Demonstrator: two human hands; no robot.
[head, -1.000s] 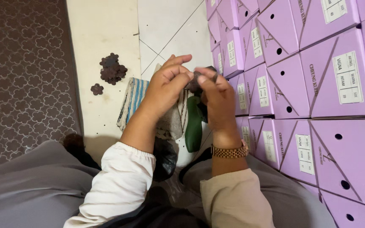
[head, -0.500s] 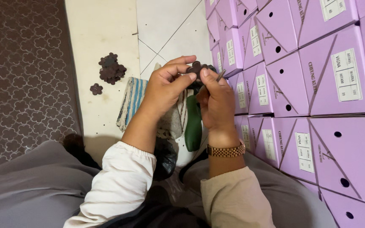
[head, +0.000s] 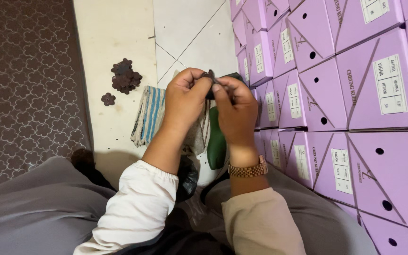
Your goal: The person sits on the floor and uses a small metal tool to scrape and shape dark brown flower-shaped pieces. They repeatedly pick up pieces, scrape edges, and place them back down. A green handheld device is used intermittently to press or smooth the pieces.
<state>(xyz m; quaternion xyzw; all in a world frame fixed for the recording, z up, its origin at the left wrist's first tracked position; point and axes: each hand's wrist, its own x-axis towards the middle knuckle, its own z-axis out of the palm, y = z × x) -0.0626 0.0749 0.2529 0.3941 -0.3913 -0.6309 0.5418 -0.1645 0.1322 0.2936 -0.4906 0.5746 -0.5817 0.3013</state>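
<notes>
Both hands meet above my lap, pinching a small dark brown flower-shaped piece (head: 210, 75) between thumbs and fingertips. My left hand (head: 185, 99) grips it from the left, my right hand (head: 236, 111), with a gold watch on its wrist, from the right. Below the hands lies a green shoe (head: 216, 141), partly hidden by my right hand. A pile of matching brown flower pieces (head: 125, 77) sits on the floor to the left, with a single one (head: 108, 98) beside it.
A wall of stacked purple boxes (head: 345, 94) fills the right side. A folded blue-striped cloth (head: 149, 115) lies on the pale tiled floor (head: 114, 38). A dark patterned carpet (head: 24, 85) covers the left. A black bag (head: 187, 177) rests by my knees.
Both hands have stayed together working the small brown piece; fingers have shifted slightly around it. Nothing else has moved.
</notes>
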